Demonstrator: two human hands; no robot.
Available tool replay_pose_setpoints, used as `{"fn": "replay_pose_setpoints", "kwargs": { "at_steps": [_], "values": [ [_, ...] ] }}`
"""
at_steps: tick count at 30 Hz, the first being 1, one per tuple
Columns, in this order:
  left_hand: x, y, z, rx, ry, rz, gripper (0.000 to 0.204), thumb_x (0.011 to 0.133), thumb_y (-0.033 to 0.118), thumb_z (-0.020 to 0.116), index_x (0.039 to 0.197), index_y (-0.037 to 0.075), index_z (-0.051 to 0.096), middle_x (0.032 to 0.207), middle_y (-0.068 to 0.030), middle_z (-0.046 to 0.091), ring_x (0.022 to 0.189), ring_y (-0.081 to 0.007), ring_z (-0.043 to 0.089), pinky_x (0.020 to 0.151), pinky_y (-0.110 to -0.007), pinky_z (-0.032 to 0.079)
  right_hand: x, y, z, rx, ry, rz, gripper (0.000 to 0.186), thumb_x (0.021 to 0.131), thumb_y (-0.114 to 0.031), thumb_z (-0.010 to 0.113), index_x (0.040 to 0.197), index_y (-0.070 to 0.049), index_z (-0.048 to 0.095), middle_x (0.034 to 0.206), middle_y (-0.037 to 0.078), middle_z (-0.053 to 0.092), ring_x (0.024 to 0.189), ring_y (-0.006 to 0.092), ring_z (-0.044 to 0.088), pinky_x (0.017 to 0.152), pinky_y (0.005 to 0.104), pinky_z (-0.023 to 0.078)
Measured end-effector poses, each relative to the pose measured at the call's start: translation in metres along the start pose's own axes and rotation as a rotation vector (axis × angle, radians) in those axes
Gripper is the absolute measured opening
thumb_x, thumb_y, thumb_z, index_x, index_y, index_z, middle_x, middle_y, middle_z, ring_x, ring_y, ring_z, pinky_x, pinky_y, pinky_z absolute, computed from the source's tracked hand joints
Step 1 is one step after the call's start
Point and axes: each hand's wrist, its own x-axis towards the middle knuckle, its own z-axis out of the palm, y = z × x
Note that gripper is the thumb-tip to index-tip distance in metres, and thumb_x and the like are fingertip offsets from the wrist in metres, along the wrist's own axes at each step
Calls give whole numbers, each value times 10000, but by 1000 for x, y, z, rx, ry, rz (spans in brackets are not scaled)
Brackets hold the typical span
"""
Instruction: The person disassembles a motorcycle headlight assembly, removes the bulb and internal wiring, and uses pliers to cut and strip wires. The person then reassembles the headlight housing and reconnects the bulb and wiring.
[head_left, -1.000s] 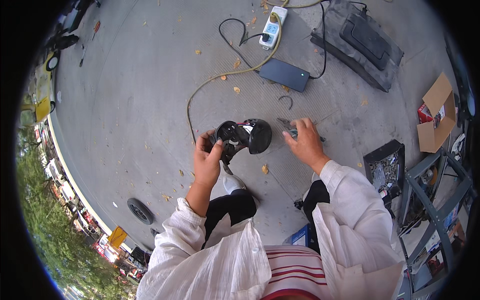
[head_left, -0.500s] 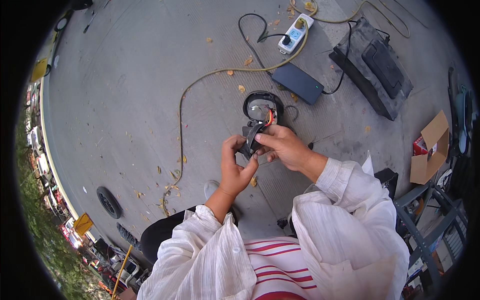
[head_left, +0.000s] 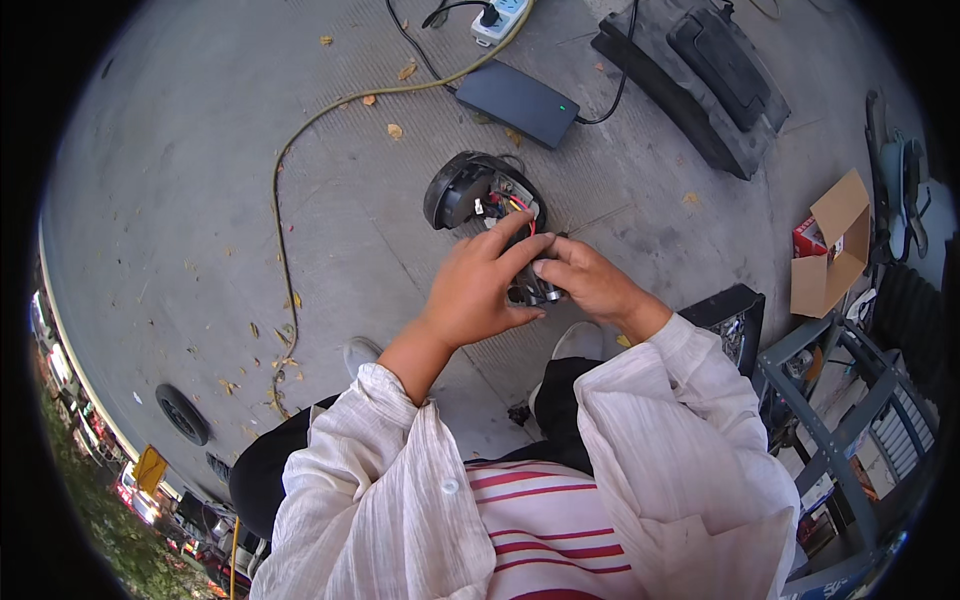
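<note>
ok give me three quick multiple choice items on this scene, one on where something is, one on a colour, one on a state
1. Where does the flat dark adapter box lie?
A. on the concrete beyond the hands
B. inside the cardboard box
C. on the metal rack

2. What colour is the long cable curving over the ground?
A. blue
B. yellow
C. white

3. How is the round black device held?
A. lying untouched
B. by one hand only
C. by both hands, its wiring exposed

Answers: 1 A, it rests on bare concrete. 2 B, it is plainly yellow. 3 C, left hand and right hand both grip it.
</note>
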Motion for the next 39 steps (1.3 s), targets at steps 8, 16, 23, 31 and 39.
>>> {"fn": "replay_pose_setpoints", "kwargs": {
  "at_steps": [8,16,23,31,39],
  "values": [
    [5,1,23,57,96,18,711,583,299,902,1185,74,598,1285,-95,583,1014,-315,655,817,-414,544,0,28,-11,-15,158,-152,271,1000,-208,535,1101,26,627,956,40,654,867,91,590,776,269,494],
    [4,11,31,162,30,-293,562,570,359,876,971,80,597,1057,-80,615,900,-293,660,721,-395,542,0,31,-5,-178,366,-194,256,992,-227,567,998,23,621,848,33,639,794,80,571,695,274,474],
    [-2,-6,31,10,179,-104,526,603,240,823,1052,60,616,1161,-149,588,1041,-385,603,837,-425,514,2,17,-18,-94,147,-147,258,985,-226,623,1046,24,627,912,11,642,813,68,573,715,257,476],
    [-9,-23,34,-277,76,-128,690,636,153,783,1240,10,483,1200,-222,567,1107,-416,595,959,-417,485,10,27,-9,-42,165,-226,256,983,-168,610,1136,37,583,1015,66,659,928,117,615,807,295,506],
    [-14,-22,39,-499,63,-274,672,715,137,719,1301,19,412,1168,-168,570,1094,-315,592,964,-385,468,10,35,-2,-353,333,-436,268,976,-137,589,1185,24,548,1062,122,658,970,215,640,869,352,507]
  ]
}}
